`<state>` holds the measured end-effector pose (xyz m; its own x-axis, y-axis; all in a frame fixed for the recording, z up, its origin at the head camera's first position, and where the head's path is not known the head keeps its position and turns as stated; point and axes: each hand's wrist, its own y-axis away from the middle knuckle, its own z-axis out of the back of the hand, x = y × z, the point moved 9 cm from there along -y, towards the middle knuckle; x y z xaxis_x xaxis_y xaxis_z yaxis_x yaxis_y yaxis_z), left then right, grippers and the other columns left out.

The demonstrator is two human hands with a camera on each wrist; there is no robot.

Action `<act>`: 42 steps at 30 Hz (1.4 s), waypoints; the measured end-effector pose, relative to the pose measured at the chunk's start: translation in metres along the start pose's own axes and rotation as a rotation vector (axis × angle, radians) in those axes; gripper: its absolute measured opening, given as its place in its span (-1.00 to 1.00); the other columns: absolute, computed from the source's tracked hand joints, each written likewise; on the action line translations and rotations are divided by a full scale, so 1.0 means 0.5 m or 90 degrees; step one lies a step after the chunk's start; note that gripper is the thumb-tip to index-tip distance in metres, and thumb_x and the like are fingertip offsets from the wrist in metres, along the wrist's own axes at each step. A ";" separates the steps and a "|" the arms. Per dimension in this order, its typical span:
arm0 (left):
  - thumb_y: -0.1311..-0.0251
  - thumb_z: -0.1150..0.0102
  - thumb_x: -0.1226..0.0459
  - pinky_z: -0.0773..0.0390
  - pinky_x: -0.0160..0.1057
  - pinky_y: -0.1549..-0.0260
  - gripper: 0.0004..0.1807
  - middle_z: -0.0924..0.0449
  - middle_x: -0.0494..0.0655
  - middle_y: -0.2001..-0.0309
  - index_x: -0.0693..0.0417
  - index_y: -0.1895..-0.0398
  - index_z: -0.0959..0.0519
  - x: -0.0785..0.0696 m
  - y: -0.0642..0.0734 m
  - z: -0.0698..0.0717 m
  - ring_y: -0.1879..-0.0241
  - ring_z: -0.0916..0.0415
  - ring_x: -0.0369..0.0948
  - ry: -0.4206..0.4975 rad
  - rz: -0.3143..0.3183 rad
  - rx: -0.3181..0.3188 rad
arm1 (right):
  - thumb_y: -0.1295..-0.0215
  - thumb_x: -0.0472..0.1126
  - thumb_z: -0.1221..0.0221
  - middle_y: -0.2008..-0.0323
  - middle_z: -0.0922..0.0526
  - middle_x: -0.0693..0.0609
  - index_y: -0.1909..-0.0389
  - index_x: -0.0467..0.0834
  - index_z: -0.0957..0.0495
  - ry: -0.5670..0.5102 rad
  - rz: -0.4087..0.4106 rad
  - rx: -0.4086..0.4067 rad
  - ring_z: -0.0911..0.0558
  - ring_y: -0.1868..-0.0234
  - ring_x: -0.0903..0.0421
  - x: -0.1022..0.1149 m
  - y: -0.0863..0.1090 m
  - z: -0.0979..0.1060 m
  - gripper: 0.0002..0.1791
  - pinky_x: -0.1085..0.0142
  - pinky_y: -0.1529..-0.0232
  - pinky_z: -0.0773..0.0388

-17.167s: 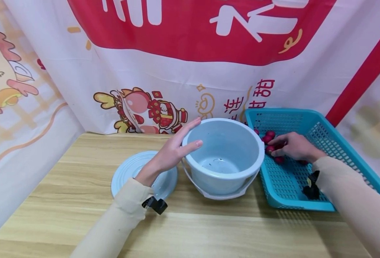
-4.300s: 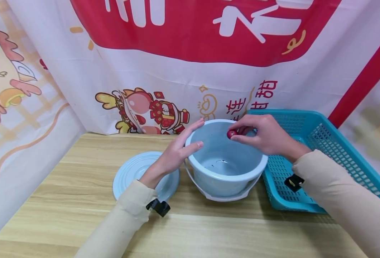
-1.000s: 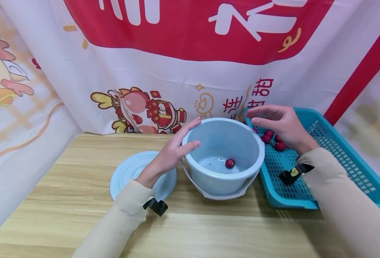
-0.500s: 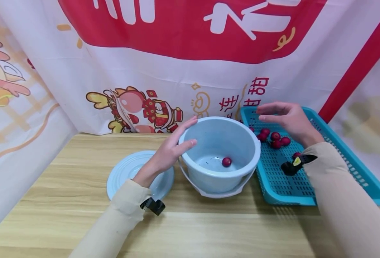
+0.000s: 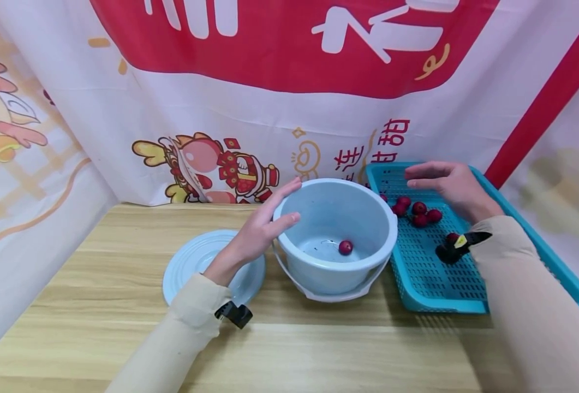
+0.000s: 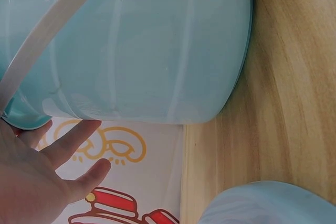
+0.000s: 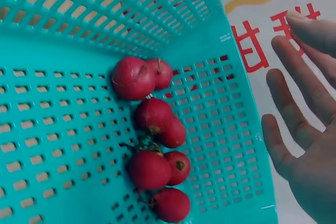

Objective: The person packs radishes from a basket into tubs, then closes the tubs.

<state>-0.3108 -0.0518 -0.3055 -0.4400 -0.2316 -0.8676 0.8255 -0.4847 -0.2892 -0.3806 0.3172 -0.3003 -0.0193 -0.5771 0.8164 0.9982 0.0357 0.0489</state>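
My left hand rests with straight fingers against the left rim of a light blue bucket. The left wrist view shows its fingers along the bucket's side. One red radish lies on the bucket's floor. My right hand hovers over the teal basket with relaxed fingers and nothing in them. Several radishes lie beneath it, mostly clustered toward the basket's back left. Another radish is partly hidden behind the right wrist's black camera mount.
A round light blue lid lies on the wooden table, left of the bucket and partly under my left forearm. The bucket's handle hangs down in front. A printed cloth hangs behind the table.
Earlier my right hand reached among the radishes, then held one over the bucket. That radish now lies inside, and the hand has moved right above the basket. The left hand stays put.
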 end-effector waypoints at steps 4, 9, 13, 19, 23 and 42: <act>-0.52 -0.03 0.07 -0.04 0.27 -0.66 -0.27 0.03 -0.26 -0.75 -0.15 -0.71 -0.14 -0.001 -0.001 -0.002 -0.73 0.06 -0.18 0.000 -0.001 -0.002 | -0.32 0.18 -0.40 -0.63 -0.25 -0.09 -0.57 0.07 -0.38 0.043 -0.019 0.021 -0.17 -0.60 -0.21 -0.019 -0.004 0.017 -0.16 -0.05 -0.30 -0.64; -0.52 -0.03 0.08 -0.04 0.28 -0.65 -0.26 0.04 -0.27 -0.75 -0.14 -0.71 -0.13 -0.003 -0.001 -0.004 -0.73 0.08 -0.16 0.003 -0.004 0.003 | -0.37 0.15 -0.38 -0.57 -0.35 -0.23 -0.59 -0.06 -0.33 0.095 -0.038 0.050 -0.32 -0.52 -0.25 -0.050 -0.010 0.035 -0.14 0.10 -0.19 -0.69; -0.52 -0.03 0.09 -0.09 0.27 -0.64 -0.27 0.03 -0.30 -0.74 -0.16 -0.71 -0.14 -0.003 0.000 -0.001 -0.73 0.06 -0.16 0.005 -0.002 -0.002 | -0.36 0.12 -0.40 -0.53 -0.39 -0.28 -0.58 -0.10 -0.33 0.124 -0.041 0.066 -0.43 -0.43 -0.24 -0.066 -0.014 0.044 -0.13 0.18 -0.11 -0.73; -0.52 -0.02 0.09 -0.03 0.29 -0.65 -0.27 0.03 -0.26 -0.75 -0.11 -0.71 -0.14 -0.007 0.000 -0.001 -0.74 0.08 -0.13 0.004 -0.010 -0.003 | -0.46 -0.03 -0.34 -0.48 -0.46 -0.29 -0.54 -0.17 -0.38 0.144 -0.017 0.101 -0.53 -0.34 -0.18 -0.079 -0.009 0.053 -0.28 0.10 -0.16 -0.72; -0.51 -0.03 0.08 -0.01 0.29 -0.66 -0.26 0.03 -0.26 -0.75 -0.12 -0.71 -0.14 -0.004 -0.002 -0.004 -0.73 0.09 -0.16 0.002 -0.008 -0.002 | -0.50 -0.04 -0.29 -0.46 -0.49 -0.30 -0.52 -0.20 -0.41 0.144 -0.021 0.127 -0.59 -0.28 -0.12 -0.110 -0.006 0.048 -0.33 0.04 -0.19 -0.72; -0.52 -0.03 0.09 -0.11 0.28 -0.63 -0.27 0.03 -0.29 -0.74 -0.14 -0.71 -0.14 -0.005 0.000 -0.004 -0.73 0.06 -0.13 0.000 -0.002 -0.001 | -0.44 -0.10 -0.34 -0.55 -0.32 -0.38 -0.54 -0.21 -0.38 0.090 -0.099 0.150 -0.25 -0.49 -0.38 -0.175 -0.004 0.004 -0.28 -0.16 -0.26 -0.61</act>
<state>-0.3089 -0.0494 -0.3040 -0.4425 -0.2298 -0.8668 0.8247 -0.4839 -0.2927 -0.3811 0.3692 -0.3709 -0.1456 -0.6973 0.7019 0.9427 0.1173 0.3122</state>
